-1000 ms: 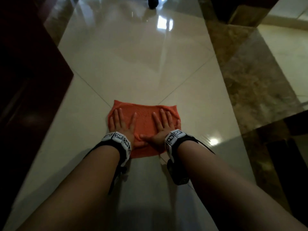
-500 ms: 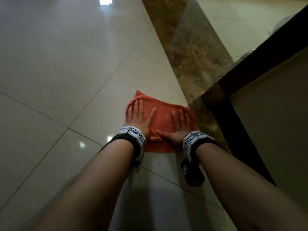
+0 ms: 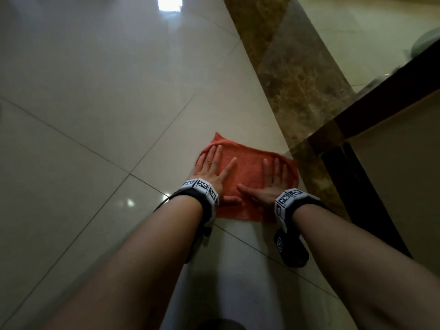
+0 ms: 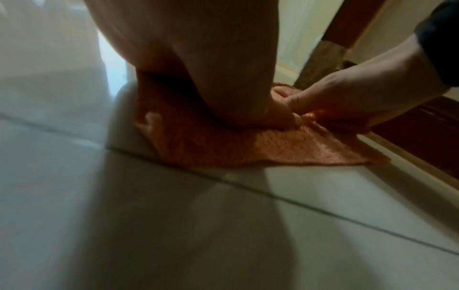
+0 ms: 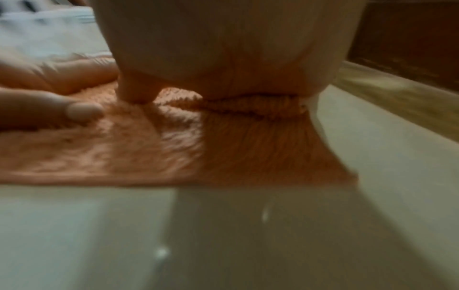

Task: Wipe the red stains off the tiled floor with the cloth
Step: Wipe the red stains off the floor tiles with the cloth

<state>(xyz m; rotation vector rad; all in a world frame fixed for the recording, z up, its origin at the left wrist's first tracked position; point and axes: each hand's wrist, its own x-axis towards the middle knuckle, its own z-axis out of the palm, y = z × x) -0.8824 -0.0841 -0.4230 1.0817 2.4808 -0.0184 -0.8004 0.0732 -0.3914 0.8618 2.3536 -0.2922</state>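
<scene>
Cloth point(image 3: 247, 184) is lying flat on cream floor tiles point(image 3: 100, 96), its right edge touching the brown marble strip point(image 3: 302, 75). Left hand point(image 3: 209, 173) is pressing its left half, fingers straight and spread; right hand point(image 3: 269, 184) is pressing its right half, fingers likewise spread.

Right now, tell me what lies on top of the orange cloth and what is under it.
Both hands press flat on the cloth: left hand, right hand. Beneath it is the pale tiled floor. Any red stains under it are hidden; none show on the bare tiles.
</scene>
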